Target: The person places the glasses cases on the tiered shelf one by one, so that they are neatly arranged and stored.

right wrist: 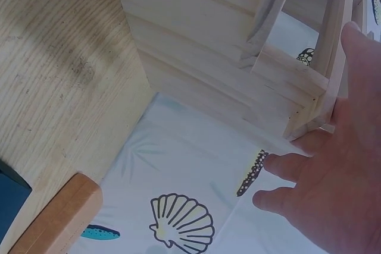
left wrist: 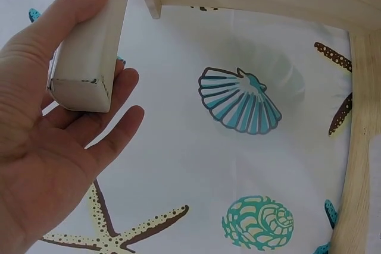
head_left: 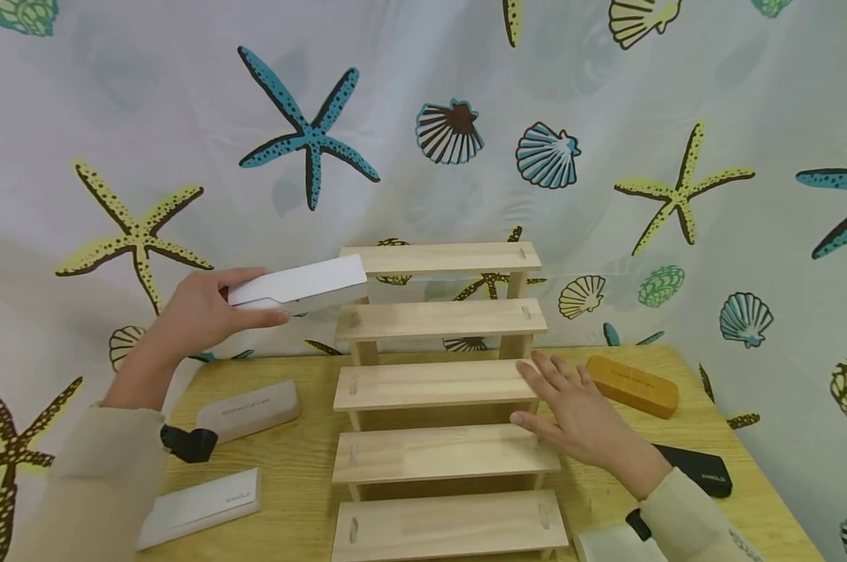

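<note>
My left hand (head_left: 208,312) grips one end of a white glasses case (head_left: 300,285), thumb on one side and fingers on the other. The case is raised level with the upper shelves, its far end overlapping the left end of the top shelf in the head view; contact cannot be told. Worn edges show on the case (left wrist: 89,57) in the left wrist view. A light wooden stepped rack (head_left: 440,382) stands in the middle. With fingers spread, my right hand (head_left: 578,414) touches the right end of its middle shelf. The same hand (right wrist: 321,182) is beside the rack in the right wrist view.
On the table (head_left: 304,468), left of the rack, lie a pale grey case (head_left: 250,410) and a white case (head_left: 205,503). To the right are an orange case (head_left: 634,386), a black case (head_left: 700,468) and a partly hidden pale item (head_left: 613,544). A patterned curtain (head_left: 423,211) hangs behind.
</note>
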Tool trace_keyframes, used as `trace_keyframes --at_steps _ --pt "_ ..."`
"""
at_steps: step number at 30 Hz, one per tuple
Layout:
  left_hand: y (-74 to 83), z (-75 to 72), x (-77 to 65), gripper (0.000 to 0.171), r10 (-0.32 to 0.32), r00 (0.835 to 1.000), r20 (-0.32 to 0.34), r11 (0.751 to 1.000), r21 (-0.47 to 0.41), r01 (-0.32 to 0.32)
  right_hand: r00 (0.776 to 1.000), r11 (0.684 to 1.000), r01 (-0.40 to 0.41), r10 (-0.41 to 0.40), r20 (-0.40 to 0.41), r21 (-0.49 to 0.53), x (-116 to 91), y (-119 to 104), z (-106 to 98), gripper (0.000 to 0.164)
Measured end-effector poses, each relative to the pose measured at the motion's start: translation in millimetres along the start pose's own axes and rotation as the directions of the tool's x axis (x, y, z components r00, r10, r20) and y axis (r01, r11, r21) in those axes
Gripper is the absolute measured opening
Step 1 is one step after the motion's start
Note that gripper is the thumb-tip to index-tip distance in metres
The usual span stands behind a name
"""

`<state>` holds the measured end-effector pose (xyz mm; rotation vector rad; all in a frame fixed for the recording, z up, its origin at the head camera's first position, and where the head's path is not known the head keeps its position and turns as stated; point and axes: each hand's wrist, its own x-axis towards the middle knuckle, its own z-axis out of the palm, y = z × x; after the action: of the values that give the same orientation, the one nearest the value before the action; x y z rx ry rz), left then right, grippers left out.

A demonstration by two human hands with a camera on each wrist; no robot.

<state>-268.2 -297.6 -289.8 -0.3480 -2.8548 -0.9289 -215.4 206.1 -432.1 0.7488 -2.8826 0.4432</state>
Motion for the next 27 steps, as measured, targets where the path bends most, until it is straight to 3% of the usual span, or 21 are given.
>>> trace_keyframes --at_steps 15,27 --pt "37.1 1.1 39.6 0.083 0.05 0.999 0.016 0.999 0.002 -0.05 1.0 1.0 -0.004 0.004 0.008 -0.012 1 -1 0 0.079" --pt "50.6 14.2 66.3 0.079 0.055 0.998 0.021 0.998 -0.035 -0.054 1.0 1.0 -0.007 0.007 0.008 -0.011 1 -3 -3 0.079"
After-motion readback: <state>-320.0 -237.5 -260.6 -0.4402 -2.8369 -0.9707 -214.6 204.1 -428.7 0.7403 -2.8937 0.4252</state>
